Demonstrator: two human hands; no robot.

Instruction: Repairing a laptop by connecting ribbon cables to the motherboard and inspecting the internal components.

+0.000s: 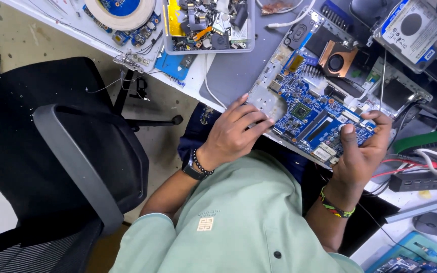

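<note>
At the near edge of the counter point(238, 71), a blue circuit board point(312, 114) lies in an opened laptop shell, and both hands grip it. The left hand point(233, 134) rests on the board's left end, fingers point(251, 119) spread and pressed flat on the metal plate there. The right hand point(362, 149) clamps the board's right end, thumb on top and fingers curled around the edge. A copper fan point(336, 60) sits just beyond the board. Farther left stands a clear box of small parts point(208, 25), with a roll of tape point(120, 12) beside it. A hard drive point(413, 30) lies far right. A black chair point(61, 151) stands left of the person.
</note>
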